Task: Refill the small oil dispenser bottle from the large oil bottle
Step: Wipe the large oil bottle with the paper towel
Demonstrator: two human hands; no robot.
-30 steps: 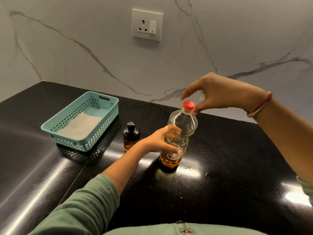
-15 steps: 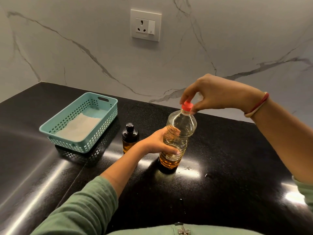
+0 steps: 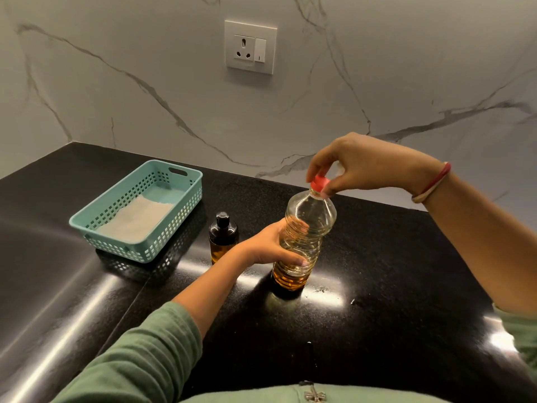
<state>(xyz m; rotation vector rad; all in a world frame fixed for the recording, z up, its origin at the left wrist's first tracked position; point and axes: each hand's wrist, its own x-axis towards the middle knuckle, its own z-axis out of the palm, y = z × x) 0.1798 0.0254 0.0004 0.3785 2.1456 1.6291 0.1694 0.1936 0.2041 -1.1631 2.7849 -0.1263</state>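
The large clear oil bottle (image 3: 308, 225) stands upright on the black counter (image 3: 392, 271), with amber oil only in its lower part. My left hand (image 3: 267, 245) is wrapped around its ribbed middle. Its red cap (image 3: 319, 182) is pinched from above by the fingers of my right hand (image 3: 366, 165). The small dark dispenser bottle (image 3: 222, 238), with a black cap and amber oil inside, stands just left of my left hand.
A teal perforated basket (image 3: 186, 205) holding a pale cloth sits at the back left of the counter. A marble wall with a white socket (image 3: 250, 48) rises behind. The counter's near edge runs along my green-sleeved arms.
My right hand has come down from just above the cap and closed its fingers on it. The left hand and both bottles have stayed in place.
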